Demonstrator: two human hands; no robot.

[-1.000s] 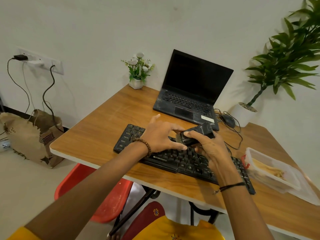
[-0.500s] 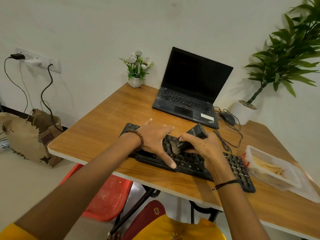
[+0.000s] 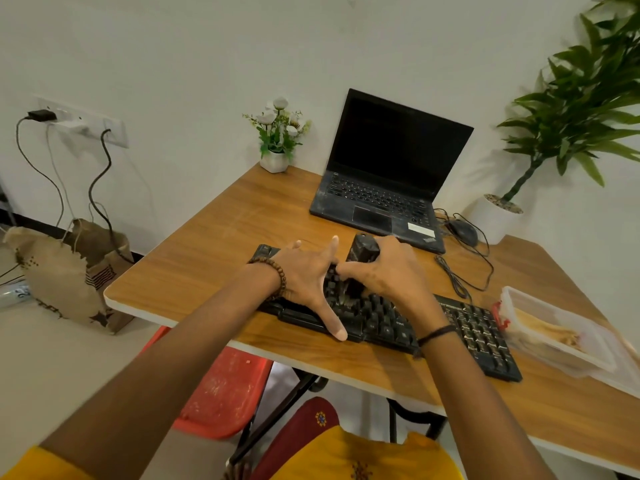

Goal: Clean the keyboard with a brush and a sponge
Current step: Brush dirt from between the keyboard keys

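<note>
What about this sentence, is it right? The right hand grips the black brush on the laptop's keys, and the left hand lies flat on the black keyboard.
Not quite. In the head view the right hand grips the brush with its bristles on the black keyboard, not on the laptop, which stands open behind it. The left hand does lie flat on the keyboard.

wall (image 3: 207,46) white | table (image 3: 214,244) wooden | chair (image 3: 225,393) red | floor (image 3: 52,375) pale | potted plant (image 3: 571,98) right
</note>
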